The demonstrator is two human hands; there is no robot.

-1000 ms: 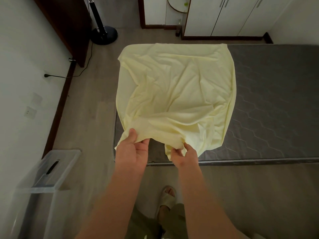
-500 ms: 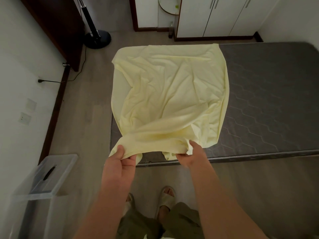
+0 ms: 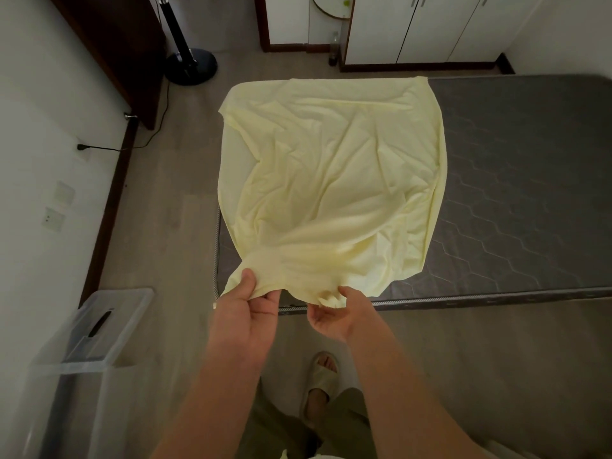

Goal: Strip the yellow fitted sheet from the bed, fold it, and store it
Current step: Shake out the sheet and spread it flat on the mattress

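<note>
Your left hand (image 3: 246, 314) is closed on the near left corner of the yellow fitted sheet (image 3: 334, 180), thumb on top and the cloth pinched against your fingers. Your right hand (image 3: 337, 314) sits just beside it, palm turned up, its fingers bunching the near edge of the same sheet into a small crumpled gather. Both hands are raised over the near edge of the bed, just apart from each other.

From your hands the sheet spreads away across the left end of the grey mattress (image 3: 516, 180), wrinkled and doubled over. Its left side reaches the mattress's left end, and its far edge lies along the far side of the bed. The right part of the mattress is bare, showing a quilted hexagon pattern.

On the floor (image 3: 172, 207) to your lower left stands a clear plastic storage box (image 3: 82, 352) with its lid on. Further off on the left, a fan's round black base (image 3: 191, 66) stands on the floor, near a dark wooden panel. White cupboards (image 3: 420, 28) line the far wall. Below your arms, one foot in a pale slipper (image 3: 323, 382) is visible.
</note>
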